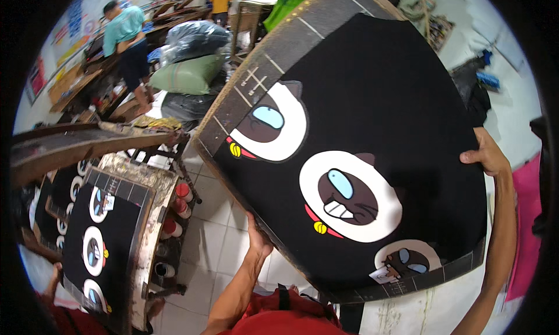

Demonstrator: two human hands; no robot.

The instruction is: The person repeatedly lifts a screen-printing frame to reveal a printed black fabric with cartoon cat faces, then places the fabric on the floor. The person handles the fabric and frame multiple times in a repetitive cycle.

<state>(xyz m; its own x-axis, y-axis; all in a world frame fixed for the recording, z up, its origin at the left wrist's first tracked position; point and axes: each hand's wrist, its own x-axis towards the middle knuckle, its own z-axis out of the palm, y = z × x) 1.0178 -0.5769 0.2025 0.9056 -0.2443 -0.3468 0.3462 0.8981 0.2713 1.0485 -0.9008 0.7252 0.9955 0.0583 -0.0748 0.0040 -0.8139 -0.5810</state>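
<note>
A large dark board (294, 20) is tilted up in front of me, with marked lines along its edges. Black fabric (402, 108) lies flat over it, printed with three cartoon animal faces in white, brown and light blue. My left hand (258, 240) grips the board's lower left edge, its fingers partly hidden behind. At the right edge, my right hand (491, 152) has its thumb over the fabric and the other fingers out of sight behind the board. A small pale card (382, 274) lies on the lowest face.
To the left, a similar board with printed black fabric (116, 236) rests on a stained table (166, 198), near another person's hand (55, 275). Red-lidded jars (182, 191) stand beside it. Farther back are a green sack (186, 74), plastic bags (195, 41) and two people.
</note>
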